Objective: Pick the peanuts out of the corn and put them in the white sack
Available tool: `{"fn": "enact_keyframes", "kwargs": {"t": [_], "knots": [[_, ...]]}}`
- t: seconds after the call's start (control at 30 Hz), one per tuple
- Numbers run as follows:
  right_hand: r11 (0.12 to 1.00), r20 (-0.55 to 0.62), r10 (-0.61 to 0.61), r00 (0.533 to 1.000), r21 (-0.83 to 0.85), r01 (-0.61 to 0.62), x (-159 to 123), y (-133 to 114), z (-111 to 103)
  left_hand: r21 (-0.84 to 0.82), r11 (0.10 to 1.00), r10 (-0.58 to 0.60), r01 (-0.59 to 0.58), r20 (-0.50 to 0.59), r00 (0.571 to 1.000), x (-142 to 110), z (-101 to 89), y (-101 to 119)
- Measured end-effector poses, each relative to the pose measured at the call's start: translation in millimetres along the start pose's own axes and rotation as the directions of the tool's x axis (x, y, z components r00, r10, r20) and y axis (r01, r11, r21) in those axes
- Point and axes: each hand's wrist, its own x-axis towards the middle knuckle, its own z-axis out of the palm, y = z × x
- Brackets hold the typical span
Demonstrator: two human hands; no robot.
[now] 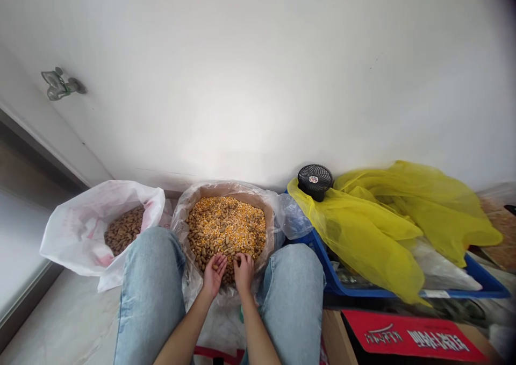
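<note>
1. Left hand (213, 275) is cupping loosely and right hand (243, 272) is pinching narrowly; any held pieces cannot be told.
2. Corn-and-nut mix (226, 230) is still filling the clear plastic bag (182, 217).
3. Brown nuts (124, 229) are lying apart in the white plastic bag (76, 236).
</note>
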Motion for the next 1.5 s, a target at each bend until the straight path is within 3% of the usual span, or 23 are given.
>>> {"fn": "enact_keyframes", "kwargs": {"t": [0.1,0.23,0.3,0.43,0.63,0.7,0.8,0.9,0.97,1.1,1.23,1.33,1.4,1.5], "knots": [[0.984,0.002,0.033,0.999,0.174,-0.033,-0.3,-10.5,-3.6,-0.014,1.0,0.015,-0.015,0.004,1.0,-2.2,-2.9,-1.0],[0.912,0.207,-0.097,0.973,0.411,0.004,-4.7,-23.6,-7.6,-0.047,0.998,0.034,-0.035,-0.015,0.999,-3.5,-2.2,0.6],[0.89,0.229,-0.093,0.969,0.456,-0.022,-7.7,-23.6,-6.6,-0.093,0.995,0.044,-0.047,-0.037,0.998,-3.8,-1.0,2.2],[0.93,0.129,0.047,0.991,0.356,-0.09,-13.2,-15.2,-1.1,-0.205,0.976,0.055,-0.075,-0.102,0.993,-4.1,0.3,7.6],[0.998,0.21,0.012,0.978,0.065,-0.026,-20.4,-14.5,4.8,-0.218,0.969,0.095,-0.115,-0.1,0.99,-5.0,-1.0,15.3],[0.994,0.18,0.031,0.983,0.101,-0.049,-19.2,-15.7,5.8,-0.199,0.974,0.091,-0.108,-0.096,0.991,-5.2,-1.8,15.1],[0.954,0.147,0.016,0.989,0.294,-0.059,-14.9,-18.5,6.4,-0.168,0.98,0.095,-0.109,-0.088,0.992,-5.5,-2.4,12.9],[0.877,0.251,-0.115,0.961,0.479,-0.02,-12.1,-23.2,4.6,-0.126,0.985,0.106,-0.116,-0.08,0.991,-5.4,-1.6,11.2],[0.857,0.305,-0.151,0.94,0.514,-0.029,-11.7,-25.2,1.9,-0.106,0.988,0.104,-0.112,-0.076,0.992,-5.0,-0.7,11.5],[0.932,0.299,-0.027,0.954,0.352,-0.084,-13.6,-22.8,-4.0,-0.111,0.991,0.059,-0.071,-0.102,0.993,-4.3,0.0,14.3],[0.989,0.446,-0.091,0.891,0.149,0.026,-24.5,-22.5,-3.8,-0.117,0.99,0.06,-0.074,-0.112,0.992,-4.2,-0.9,16.2],[0.997,0.438,-0.073,0.896,0.011,0.076,-35.1,-27.7,1.4,-0.118,0.99,0.07,-0.083,-0.104,0.992,-4.7,-1.2,16.5],[0.997,0.406,-0.071,0.911,0.01,0.074,-38.5,-30.1,5.1,-0.124,0.989,0.072,-0.084,-0.101,0.992,-5.3,-0.8,16.8],[0.986,0.383,-0.084,0.92,0.164,0.022,-35.3,-28.3,7.7,-0.152,0.985,0.063,-0.081,-0.119,0.991,-6.0,0.2,17.5]]}}
